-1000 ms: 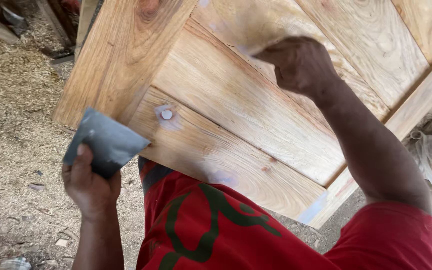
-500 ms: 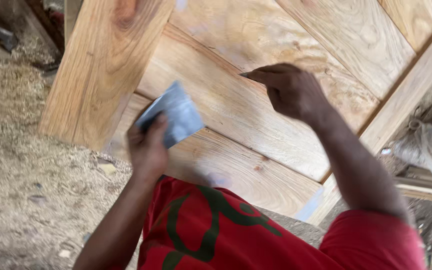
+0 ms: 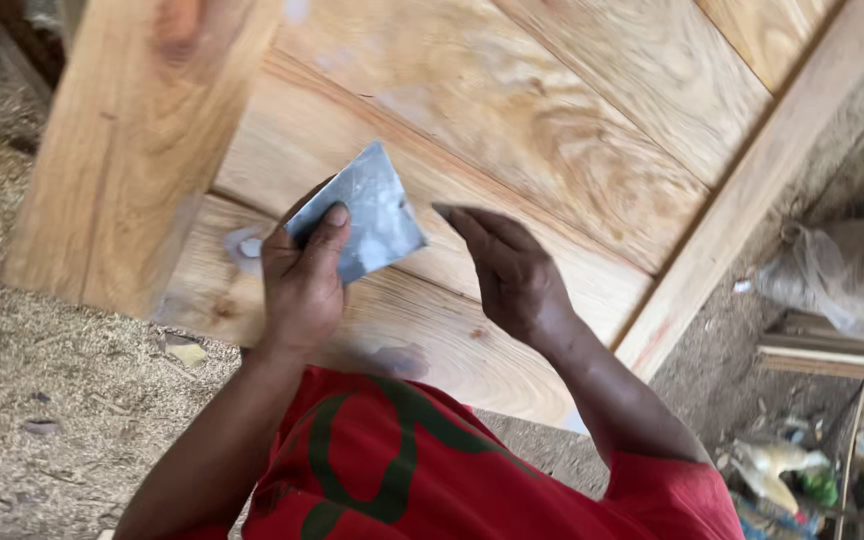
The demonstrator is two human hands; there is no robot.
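Scraper blade [image 3: 367, 213] sits pinched in left hand [image 3: 302, 285] over wooden door panel [image 3: 512, 130], right hand [image 3: 512, 275] open beside it.

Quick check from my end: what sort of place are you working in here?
Most likely a woodworking shop, perhaps open-air. The ground is covered in sawdust and shavings, a large unfinished wooden panel fills the view, and the left hand holds a grey filler-smeared scraper over it, beside the right hand.
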